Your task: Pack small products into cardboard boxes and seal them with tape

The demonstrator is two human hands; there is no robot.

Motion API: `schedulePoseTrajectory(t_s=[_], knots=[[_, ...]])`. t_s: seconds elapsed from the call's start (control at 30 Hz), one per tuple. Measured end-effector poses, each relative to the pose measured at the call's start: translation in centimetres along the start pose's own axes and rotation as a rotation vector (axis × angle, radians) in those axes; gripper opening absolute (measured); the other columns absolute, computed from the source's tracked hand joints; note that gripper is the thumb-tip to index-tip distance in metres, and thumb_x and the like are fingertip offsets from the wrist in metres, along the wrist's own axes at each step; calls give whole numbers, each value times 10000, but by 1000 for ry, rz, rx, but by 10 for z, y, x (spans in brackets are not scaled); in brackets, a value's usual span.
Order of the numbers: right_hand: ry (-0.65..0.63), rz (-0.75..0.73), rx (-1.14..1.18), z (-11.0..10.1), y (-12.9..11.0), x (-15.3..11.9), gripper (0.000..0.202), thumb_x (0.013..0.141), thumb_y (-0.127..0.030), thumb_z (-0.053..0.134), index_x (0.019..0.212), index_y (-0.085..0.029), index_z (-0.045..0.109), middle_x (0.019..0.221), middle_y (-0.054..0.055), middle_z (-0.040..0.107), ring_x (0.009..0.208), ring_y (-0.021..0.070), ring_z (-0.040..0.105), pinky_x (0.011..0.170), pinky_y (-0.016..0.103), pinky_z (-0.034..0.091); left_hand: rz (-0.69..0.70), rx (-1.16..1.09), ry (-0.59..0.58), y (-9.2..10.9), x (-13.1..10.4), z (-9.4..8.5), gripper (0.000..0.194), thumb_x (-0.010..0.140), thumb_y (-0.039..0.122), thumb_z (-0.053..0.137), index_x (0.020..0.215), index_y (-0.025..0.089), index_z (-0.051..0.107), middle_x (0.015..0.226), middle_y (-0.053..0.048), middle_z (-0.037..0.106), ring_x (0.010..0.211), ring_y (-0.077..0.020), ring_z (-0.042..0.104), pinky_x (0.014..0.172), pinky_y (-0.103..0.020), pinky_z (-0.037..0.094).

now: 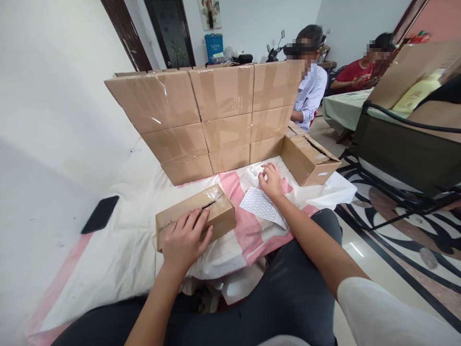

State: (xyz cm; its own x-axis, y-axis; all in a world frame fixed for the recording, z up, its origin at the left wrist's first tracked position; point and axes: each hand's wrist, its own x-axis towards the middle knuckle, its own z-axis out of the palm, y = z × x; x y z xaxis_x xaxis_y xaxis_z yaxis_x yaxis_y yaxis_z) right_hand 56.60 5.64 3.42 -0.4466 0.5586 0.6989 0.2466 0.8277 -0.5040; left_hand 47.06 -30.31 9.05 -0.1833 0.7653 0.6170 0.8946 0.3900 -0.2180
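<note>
My left hand [187, 240] lies with fingers spread on top of a brown cardboard box [223, 218], whose upper seam shows a dark torn gap near clear tape. My right hand [271, 181] is over the cloth, its fingers bent and apart, beside a small white object [253, 176]. What that object is, and whether my fingertips touch it, I cannot make out. Just below my right wrist lies a white sheet [261, 206] printed with rows of small outlined labels.
Taped cardboard boxes [226, 91] are stacked like a wall at the back. Another box [306, 156] with a parted top seam stands right. A black phone [100, 215] lies left on the cloth [133, 254]. Two people sit beyond; a dark-framed chair [403, 139] stands at right.
</note>
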Motion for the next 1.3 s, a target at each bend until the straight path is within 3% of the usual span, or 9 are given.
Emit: schedulePoseTrajectory(t_s=[0.03,0.17,0.3,0.43,0.5,0.63,0.77,1.0,1.3], knots=[[-37,9,-51,0,1,-1,225,907,-284,496,691,-240,455,1072,116,686,1199,328,499,1018,515,380,-3,-1,-1,0,0,1,402,920,344,579,1293,212,649,1257,-73,717,1026,-254,687,780,-374,471],[-147,47,-130,-2,3,-1,309,992,-308,384,725,-231,519,888,113,682,999,296,558,972,488,376,-4,1,3,0,0,2,402,919,344,580,1290,207,653,1245,-67,722,1026,-248,686,788,-372,477],[-153,-25,-110,-3,4,1,310,1024,-342,341,846,-229,568,1004,109,689,1128,307,529,1003,483,344,0,7,11,0,1,0,398,916,343,584,1281,201,660,1238,-54,725,1024,-243,686,788,-375,483],[-290,12,-114,0,7,3,374,1032,-343,298,768,-229,538,835,100,666,1001,305,564,980,507,345,-2,0,22,0,2,-1,399,910,338,585,1275,205,672,1227,-65,728,1012,-242,689,791,-371,496],[-255,50,-84,2,8,4,375,1030,-334,280,801,-229,559,867,106,676,1010,307,565,971,499,358,-8,-6,11,0,1,0,410,911,342,578,1290,214,669,1236,-78,724,1019,-245,688,796,-369,503],[-174,19,-6,2,6,6,289,1018,-326,314,983,-231,585,1128,110,689,1155,307,535,1010,478,357,-14,-7,-5,1,-4,3,431,913,346,568,1316,219,655,1273,-91,706,1059,-258,678,824,-373,507],[-211,-29,24,5,4,7,276,983,-266,349,1158,-218,557,1319,125,626,1277,299,484,1068,473,326,-16,-11,-4,2,-6,1,426,916,337,574,1317,211,647,1297,-65,698,1072,-256,674,839,-385,497],[-302,57,37,18,17,10,314,974,-259,315,1158,-214,566,1285,123,650,1254,294,520,1107,514,283,-16,-16,-6,2,-4,-2,415,919,330,570,1307,204,649,1271,-56,711,1059,-245,676,827,-375,484],[-336,103,205,19,31,23,319,921,-286,349,1075,-211,618,1206,113,680,1137,292,594,1033,468,413,-12,-18,4,3,-6,-1,417,917,327,566,1302,196,656,1283,-62,705,1067,-246,674,825,-370,477]])
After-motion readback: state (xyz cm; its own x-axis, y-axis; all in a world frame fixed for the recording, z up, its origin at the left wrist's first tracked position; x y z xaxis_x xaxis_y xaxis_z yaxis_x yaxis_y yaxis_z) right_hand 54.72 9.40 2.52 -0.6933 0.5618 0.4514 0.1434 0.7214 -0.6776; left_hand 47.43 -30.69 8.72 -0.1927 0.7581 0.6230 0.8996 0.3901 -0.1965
